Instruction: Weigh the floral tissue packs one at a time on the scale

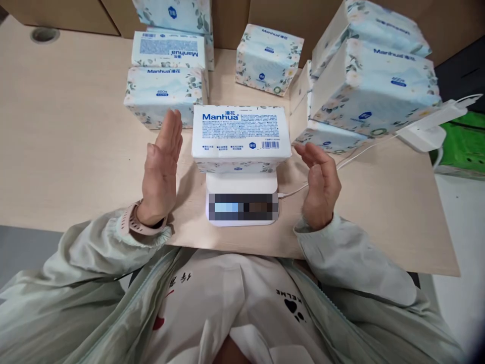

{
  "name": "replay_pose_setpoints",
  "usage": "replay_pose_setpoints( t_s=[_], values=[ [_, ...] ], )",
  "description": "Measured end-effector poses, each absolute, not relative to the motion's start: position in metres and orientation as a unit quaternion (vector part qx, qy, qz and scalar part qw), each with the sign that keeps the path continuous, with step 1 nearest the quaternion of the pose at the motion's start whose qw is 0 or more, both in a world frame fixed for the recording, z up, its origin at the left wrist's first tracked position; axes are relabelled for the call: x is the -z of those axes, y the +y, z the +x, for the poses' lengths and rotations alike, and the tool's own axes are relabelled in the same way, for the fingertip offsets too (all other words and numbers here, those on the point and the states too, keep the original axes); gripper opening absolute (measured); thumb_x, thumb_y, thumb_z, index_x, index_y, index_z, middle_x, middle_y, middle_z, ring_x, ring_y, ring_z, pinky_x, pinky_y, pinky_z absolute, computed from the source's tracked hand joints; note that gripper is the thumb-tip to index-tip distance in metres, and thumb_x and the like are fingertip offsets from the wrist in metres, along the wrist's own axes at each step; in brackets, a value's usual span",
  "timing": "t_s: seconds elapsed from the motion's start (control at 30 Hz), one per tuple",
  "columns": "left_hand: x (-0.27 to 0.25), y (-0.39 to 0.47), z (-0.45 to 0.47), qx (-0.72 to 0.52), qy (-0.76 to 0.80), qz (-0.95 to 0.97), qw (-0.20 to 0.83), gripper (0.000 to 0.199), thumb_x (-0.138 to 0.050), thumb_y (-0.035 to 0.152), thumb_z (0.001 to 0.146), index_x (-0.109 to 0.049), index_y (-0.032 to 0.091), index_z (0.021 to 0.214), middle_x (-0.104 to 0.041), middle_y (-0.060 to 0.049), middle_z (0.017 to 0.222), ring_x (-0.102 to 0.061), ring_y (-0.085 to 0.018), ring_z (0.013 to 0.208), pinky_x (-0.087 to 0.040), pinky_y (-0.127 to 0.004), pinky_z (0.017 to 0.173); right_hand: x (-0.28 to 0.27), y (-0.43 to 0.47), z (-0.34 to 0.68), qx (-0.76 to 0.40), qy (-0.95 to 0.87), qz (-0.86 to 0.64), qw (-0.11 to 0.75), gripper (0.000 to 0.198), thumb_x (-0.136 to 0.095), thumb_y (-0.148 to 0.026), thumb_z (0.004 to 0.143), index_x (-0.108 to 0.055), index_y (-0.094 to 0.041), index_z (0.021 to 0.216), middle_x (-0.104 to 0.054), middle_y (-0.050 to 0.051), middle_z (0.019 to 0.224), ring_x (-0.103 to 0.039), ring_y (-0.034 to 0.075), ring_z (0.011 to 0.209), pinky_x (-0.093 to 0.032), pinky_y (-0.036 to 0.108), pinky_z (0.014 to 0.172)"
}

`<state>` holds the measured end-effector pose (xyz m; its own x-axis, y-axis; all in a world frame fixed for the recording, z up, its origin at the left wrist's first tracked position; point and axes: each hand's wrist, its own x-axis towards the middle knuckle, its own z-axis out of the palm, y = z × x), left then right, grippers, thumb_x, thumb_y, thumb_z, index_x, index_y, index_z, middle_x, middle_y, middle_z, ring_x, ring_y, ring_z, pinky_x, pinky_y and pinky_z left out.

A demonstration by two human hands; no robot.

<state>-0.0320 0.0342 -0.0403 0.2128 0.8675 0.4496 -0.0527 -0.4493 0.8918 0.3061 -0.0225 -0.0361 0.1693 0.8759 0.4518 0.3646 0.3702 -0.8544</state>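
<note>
A Manhua tissue pack (241, 136) rests on a white scale (242, 182), its printed side facing up. The display of the scale is blurred out. To the left of the pack, my left hand (162, 167) is held with its fingers stretched out and upright, apart from the pack. On the other side, my right hand (321, 184) has its fingers slightly bent and apart. Its fingertips are close to the pack's right end; whether they touch I cannot tell. Neither hand holds anything.
Stacked tissue packs (164, 93) stand at the back left. A single pack (269, 60) sits at the back middle, more stacked packs (373, 93) at the right. A white cable (303, 188) runs from the scale to a power strip (428, 124). Cardboard boxes (227, 20) line the back.
</note>
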Motion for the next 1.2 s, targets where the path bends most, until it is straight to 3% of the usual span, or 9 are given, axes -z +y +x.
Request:
replay_pose_setpoints(
  t_s=[0.2,0.47,0.67,0.9,1.2],
  values=[
    [0.041,0.029,-0.031,-0.551,0.294,0.651,0.431,0.09,-0.032,0.098,0.098,-0.051,0.048,0.17,-0.041,0.014,0.182,-0.015,-0.032,0.18,-0.006,-0.052,0.153,0.035,-0.027,0.305,-0.231,-0.614,-0.523,0.544,0.044,-0.051,-0.058,0.11,-0.072,-0.044,0.146,-0.079,0.003,0.147,-0.071,0.034,0.146,-0.054,0.065,0.129],
    [0.047,0.031,-0.037,-0.526,0.291,0.663,0.446,0.079,-0.034,0.091,0.104,-0.048,0.051,0.17,-0.04,0.018,0.181,-0.016,-0.03,0.18,-0.013,-0.052,0.152,0.026,-0.029,0.3,-0.225,-0.598,-0.553,0.535,0.045,-0.049,-0.063,0.109,-0.078,-0.043,0.137,-0.08,0.004,0.143,-0.071,0.036,0.145,-0.055,0.063,0.128],
    [0.05,0.033,-0.036,-0.538,0.302,0.631,0.47,0.073,-0.039,0.089,0.104,-0.055,0.052,0.165,-0.044,0.015,0.18,-0.018,-0.033,0.179,-0.013,-0.058,0.151,0.029,-0.03,0.301,-0.214,-0.595,-0.558,0.538,0.048,-0.054,-0.06,0.108,-0.08,-0.036,0.14,-0.08,0.008,0.142,-0.071,0.036,0.145,-0.056,0.062,0.128],
    [0.049,0.032,-0.035,-0.531,0.309,0.636,0.467,0.074,-0.04,0.09,0.103,-0.055,0.054,0.165,-0.044,0.015,0.18,-0.019,-0.034,0.179,-0.016,-0.059,0.151,0.03,-0.031,0.301,-0.212,-0.603,-0.538,0.55,0.042,-0.055,-0.057,0.109,-0.078,-0.044,0.141,-0.082,0.005,0.135,-0.069,0.035,0.147,-0.055,0.064,0.128],
    [0.046,0.034,-0.035,-0.524,0.3,0.653,0.458,0.075,-0.04,0.09,0.103,-0.054,0.052,0.166,-0.045,0.014,0.18,-0.024,-0.034,0.178,-0.021,-0.06,0.149,0.035,-0.03,0.307,-0.204,-0.623,-0.531,0.538,0.045,-0.051,-0.057,0.11,-0.075,-0.042,0.145,-0.079,0.004,0.144,-0.07,0.037,0.145,-0.053,0.068,0.128]
  ],
)
